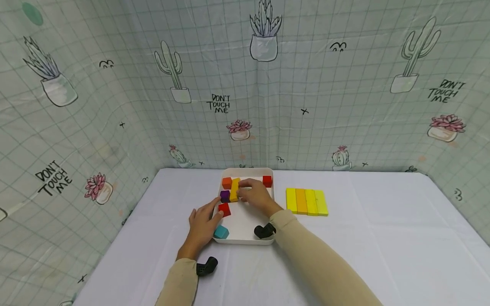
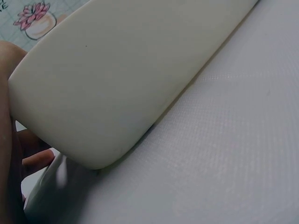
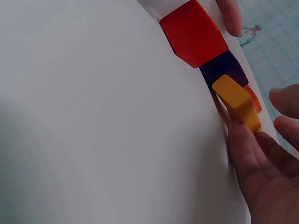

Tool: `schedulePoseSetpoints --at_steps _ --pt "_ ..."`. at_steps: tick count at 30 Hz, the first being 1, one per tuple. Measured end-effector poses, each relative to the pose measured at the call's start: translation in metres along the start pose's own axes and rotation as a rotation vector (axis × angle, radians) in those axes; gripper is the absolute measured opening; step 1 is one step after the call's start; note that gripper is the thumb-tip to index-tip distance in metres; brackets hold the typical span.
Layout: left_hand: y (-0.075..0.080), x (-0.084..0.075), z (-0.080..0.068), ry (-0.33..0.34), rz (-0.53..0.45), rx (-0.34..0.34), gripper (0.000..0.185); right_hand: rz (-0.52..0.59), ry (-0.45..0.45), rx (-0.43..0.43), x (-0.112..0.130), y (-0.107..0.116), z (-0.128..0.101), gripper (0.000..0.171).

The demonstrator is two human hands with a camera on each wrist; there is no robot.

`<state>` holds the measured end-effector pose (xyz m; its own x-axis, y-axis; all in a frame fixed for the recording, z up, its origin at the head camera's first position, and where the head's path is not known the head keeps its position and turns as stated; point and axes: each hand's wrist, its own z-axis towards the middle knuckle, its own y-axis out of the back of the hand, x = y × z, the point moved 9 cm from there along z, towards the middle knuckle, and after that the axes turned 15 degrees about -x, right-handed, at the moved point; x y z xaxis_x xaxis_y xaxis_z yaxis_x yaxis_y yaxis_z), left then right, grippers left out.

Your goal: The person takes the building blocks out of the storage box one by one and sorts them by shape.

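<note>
My right hand pinches a yellow-orange rectangular block between thumb and fingertips, inside the white tray. The block stands against a purple cube and an orange cube along the tray's left side; the right wrist view shows its end close up. My left hand rests over the tray's left rim with fingers extended, the index fingertip by the purple cube and the thumb beside a red cube. In the left wrist view, the tray's outer wall covers most of that hand.
A blue block lies in the tray's near left corner, and another red cube in the far right one. Several yellow blocks, one more orange, lie side by side right of the tray. Printed cloth hangs behind the white table.
</note>
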<state>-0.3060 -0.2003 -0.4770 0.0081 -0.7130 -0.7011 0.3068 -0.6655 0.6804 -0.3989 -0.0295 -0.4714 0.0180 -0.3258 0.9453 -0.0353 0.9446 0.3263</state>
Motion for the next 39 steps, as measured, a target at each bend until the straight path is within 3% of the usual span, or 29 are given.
schedulePoseSetpoints --at_steps 5,12,20,39 --pt "0.001 -0.002 0.002 -0.009 0.002 -0.008 0.053 -0.010 -0.008 -0.048 0.002 0.003 0.004 0.036" --pt "-0.001 -0.001 0.001 -0.001 -0.002 -0.002 0.054 0.008 -0.075 0.002 -0.002 -0.005 0.006 0.039" --pt "0.001 -0.002 0.000 -0.004 -0.002 -0.011 0.054 -0.087 -0.009 0.040 0.001 -0.008 0.005 0.040" --pt "0.002 -0.002 -0.001 0.008 0.001 -0.015 0.054 -0.105 0.034 0.045 0.000 -0.008 0.006 0.042"
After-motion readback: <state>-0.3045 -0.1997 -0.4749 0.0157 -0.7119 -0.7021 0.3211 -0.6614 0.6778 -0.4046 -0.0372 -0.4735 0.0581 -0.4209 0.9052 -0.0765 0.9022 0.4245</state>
